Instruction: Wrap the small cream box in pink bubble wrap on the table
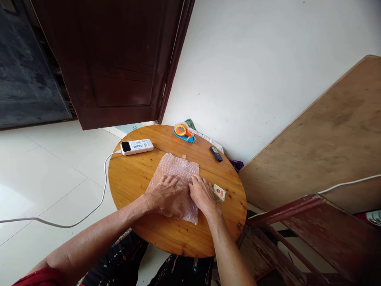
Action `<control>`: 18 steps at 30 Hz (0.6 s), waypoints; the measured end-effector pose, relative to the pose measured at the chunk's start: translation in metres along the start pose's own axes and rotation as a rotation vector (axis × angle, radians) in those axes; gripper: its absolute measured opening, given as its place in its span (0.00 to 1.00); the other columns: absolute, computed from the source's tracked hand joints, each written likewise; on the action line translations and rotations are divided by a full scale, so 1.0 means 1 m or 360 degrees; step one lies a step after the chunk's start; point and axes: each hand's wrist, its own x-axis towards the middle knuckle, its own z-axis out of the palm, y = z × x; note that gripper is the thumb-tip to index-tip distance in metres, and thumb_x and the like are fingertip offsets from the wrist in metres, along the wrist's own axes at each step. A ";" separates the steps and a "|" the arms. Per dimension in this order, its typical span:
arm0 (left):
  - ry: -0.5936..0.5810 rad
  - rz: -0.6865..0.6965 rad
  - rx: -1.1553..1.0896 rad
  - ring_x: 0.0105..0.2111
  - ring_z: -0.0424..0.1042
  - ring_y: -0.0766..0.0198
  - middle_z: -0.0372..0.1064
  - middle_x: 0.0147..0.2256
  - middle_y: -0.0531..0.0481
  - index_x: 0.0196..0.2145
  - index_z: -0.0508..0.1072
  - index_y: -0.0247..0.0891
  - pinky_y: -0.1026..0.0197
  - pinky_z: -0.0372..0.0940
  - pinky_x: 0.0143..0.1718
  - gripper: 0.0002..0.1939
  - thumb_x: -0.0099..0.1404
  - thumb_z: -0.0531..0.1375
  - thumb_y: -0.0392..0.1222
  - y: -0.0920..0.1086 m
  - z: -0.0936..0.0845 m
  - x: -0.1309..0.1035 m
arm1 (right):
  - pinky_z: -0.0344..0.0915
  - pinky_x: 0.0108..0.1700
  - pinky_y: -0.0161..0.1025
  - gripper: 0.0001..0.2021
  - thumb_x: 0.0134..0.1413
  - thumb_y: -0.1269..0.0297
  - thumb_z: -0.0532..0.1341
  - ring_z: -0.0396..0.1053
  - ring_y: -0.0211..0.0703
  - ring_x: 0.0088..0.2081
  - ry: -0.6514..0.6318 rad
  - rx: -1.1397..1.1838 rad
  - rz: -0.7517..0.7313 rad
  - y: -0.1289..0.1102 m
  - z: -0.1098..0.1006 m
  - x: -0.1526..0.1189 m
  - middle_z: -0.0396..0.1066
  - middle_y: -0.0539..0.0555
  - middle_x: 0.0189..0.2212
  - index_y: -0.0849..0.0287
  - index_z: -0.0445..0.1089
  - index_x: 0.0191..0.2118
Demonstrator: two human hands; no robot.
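Observation:
A sheet of pinkish bubble wrap [175, 165] lies spread on the round wooden table [131, 186]. My left hand [166, 194] rests flat on the middle of it, fingers stretched out. At the sheet's right edge, my right hand [203, 192] presses down with its fingers extended. Just right of that hand stands a small cream box [219, 192] with a red print, partly hidden by the fingers. Whether anything lies beneath the wrap cannot be made out.
A tape dispenser [184, 132] in orange and blue sits at the table's far edge. A white power bank [137, 147] with a cable [104, 186] lies at the left. Towards the right is a dark remote-like device [216, 153]. A wooden board [327, 131] leans against the wall.

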 end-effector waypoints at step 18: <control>-0.0157 0.0225 0.0044 0.63 0.51 0.35 0.57 0.62 0.36 0.58 0.67 0.43 0.27 0.45 0.60 0.36 0.55 0.63 0.61 0.013 -0.004 -0.001 | 0.63 0.47 0.49 0.27 0.50 0.64 0.62 0.70 0.60 0.49 0.0113 0.0254 0.0323 0.080 -0.015 -0.031 0.73 0.65 0.50 0.62 0.66 0.58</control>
